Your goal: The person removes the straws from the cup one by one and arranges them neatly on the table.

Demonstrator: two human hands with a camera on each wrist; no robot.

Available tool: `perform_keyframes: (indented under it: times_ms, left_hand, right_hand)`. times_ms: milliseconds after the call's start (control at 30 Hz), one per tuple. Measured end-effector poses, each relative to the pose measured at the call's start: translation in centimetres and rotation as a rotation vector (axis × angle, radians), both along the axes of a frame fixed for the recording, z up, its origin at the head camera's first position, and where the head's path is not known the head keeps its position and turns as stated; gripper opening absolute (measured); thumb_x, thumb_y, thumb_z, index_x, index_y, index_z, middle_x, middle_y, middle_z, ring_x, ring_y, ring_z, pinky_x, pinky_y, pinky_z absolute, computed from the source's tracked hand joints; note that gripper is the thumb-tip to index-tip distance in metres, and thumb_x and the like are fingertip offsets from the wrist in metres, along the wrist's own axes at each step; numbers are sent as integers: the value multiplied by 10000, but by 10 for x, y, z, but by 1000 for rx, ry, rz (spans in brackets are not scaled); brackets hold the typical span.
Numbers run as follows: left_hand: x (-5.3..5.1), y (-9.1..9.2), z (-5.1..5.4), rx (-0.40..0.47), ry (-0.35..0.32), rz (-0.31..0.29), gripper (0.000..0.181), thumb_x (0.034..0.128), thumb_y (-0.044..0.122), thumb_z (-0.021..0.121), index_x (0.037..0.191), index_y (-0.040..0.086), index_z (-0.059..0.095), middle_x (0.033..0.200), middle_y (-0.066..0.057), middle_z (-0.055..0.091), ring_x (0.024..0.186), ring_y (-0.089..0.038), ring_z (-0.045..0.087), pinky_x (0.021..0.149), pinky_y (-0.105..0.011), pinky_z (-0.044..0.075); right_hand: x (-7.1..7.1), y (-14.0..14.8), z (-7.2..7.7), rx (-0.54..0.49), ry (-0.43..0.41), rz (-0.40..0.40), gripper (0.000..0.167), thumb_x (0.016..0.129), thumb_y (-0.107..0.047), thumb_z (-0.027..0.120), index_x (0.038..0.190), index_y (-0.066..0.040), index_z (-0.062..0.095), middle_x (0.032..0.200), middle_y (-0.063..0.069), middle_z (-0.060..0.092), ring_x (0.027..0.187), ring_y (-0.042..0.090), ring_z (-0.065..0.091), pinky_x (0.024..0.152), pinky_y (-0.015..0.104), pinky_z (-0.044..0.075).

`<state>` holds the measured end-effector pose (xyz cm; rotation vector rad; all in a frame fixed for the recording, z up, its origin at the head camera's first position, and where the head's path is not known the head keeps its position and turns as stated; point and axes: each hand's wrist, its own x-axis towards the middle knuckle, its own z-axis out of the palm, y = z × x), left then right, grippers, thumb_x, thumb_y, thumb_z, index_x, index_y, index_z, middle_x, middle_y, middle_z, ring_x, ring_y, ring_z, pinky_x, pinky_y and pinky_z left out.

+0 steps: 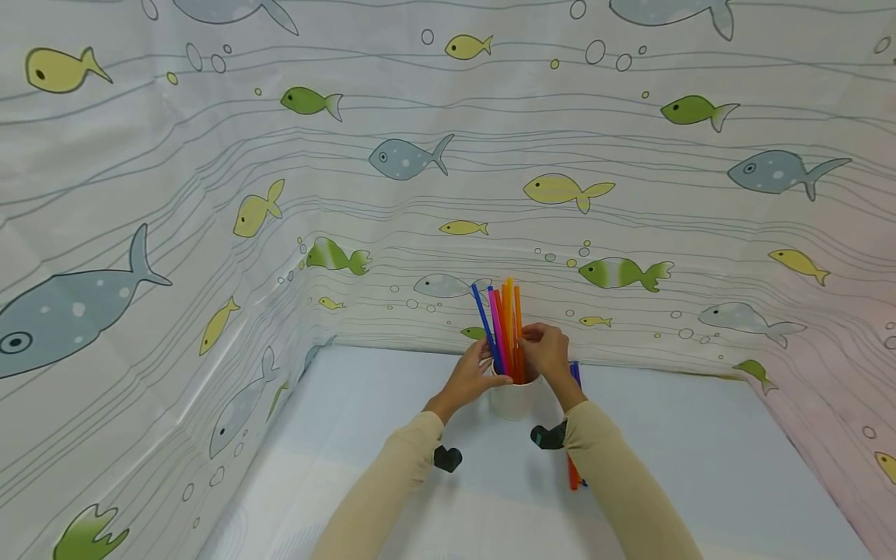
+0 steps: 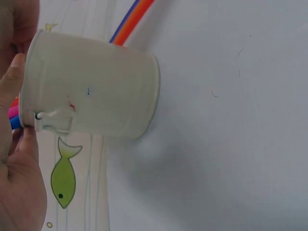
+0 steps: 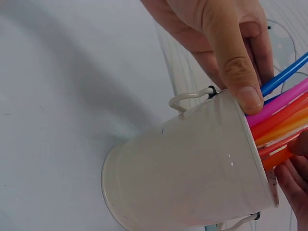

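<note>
A small white metal bucket stands upright on the table, holding several long plastic straws in blue, pink, red and orange. My left hand holds the bucket's rim on the left; its thumb lies over the near edge, beside a blue straw. On the other side of the mouth, my right hand pinches an orange straw among the bunch. Only part of the right hand's fingers shows in the right wrist view. Wire handle loops stick out from the bucket's side.
More blue straws and an orange one lie on the white table, partly hidden by my right forearm. A fish-patterned sheet rises behind and at both sides. Dark pieces hang at both wrists.
</note>
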<state>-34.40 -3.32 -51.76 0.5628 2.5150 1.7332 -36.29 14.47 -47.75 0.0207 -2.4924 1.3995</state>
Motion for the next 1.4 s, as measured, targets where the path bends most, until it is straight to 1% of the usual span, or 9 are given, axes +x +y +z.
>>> perform_keyframes:
  times_ms: [200,333,567,767,967,1133,1267,1333,1400]
  left_hand:
    - [-1,0,0,4,3,-10,922,798,203,815,1533,161,261,1445,-73,457,1299,-215,487,1033,-325,435]
    - [-1,-2,-1,7,4,-23,934,794,206,819,1534,143,252,1450,-82,444,1305,-214,479,1032,-310,433]
    - [-2,-3,1,8,14,-40,920,801,196,813,1528,116,256,1441,-97,452,1303,-229,480,1034,-317,433]
    - [-1,-4,2,-3,12,-33,921,796,202,815,1525,114,259,1438,-94,456,1302,-221,481,1035,-308,430]
    - [0,-3,2,-3,-3,-31,919,795,209,814,1522,106,262,1440,-101,453,1306,-231,476,1042,-334,427]
    - [-2,-3,1,-1,11,-33,904,798,205,817,1515,102,277,1419,-98,467,1289,-230,488,1036,-324,434]
    - [-2,-3,1,-8,17,-31,894,801,219,814,1514,111,285,1411,-89,476,1283,-222,493,1029,-312,439]
    - [-2,-3,1,-17,17,-30,894,803,228,811,1516,119,284,1412,-85,478,1285,-218,494,1026,-310,440]
    - [-2,-3,0,-23,19,-29,898,803,231,811,1518,121,280,1413,-87,480,1286,-223,494,1027,-316,440]
  right_hand:
    - [-1,1,3,5,48,-41,190,881,-113,725,1044,-17,719,962,134,722,857,268,689,778,376,589]
    - [0,1,12,-7,88,-35,202,873,-113,732,1046,-9,717,961,136,722,860,273,688,796,383,584]
    - [2,5,38,-15,204,-2,217,870,-108,736,1053,6,712,962,141,725,868,285,694,767,385,591]
    - [1,13,62,-36,292,-20,222,859,-119,754,1053,-16,722,955,107,733,871,247,694,747,364,588]
    - [-2,28,86,-23,365,-56,219,847,-121,764,1042,-29,730,937,99,735,858,240,692,700,279,546]
    - [0,42,101,-21,383,-76,223,853,-115,756,1055,-24,732,949,114,732,871,253,693,650,160,496]
    - [3,53,103,-23,380,-91,231,855,-111,751,1065,-16,729,952,120,726,873,256,691,626,112,477]
    - [5,60,100,-19,369,-102,235,854,-113,753,1065,-15,726,950,119,723,872,254,686,623,111,468]
    - [7,66,94,-10,347,-115,237,853,-118,753,1065,-14,727,949,122,723,871,255,684,620,115,463]
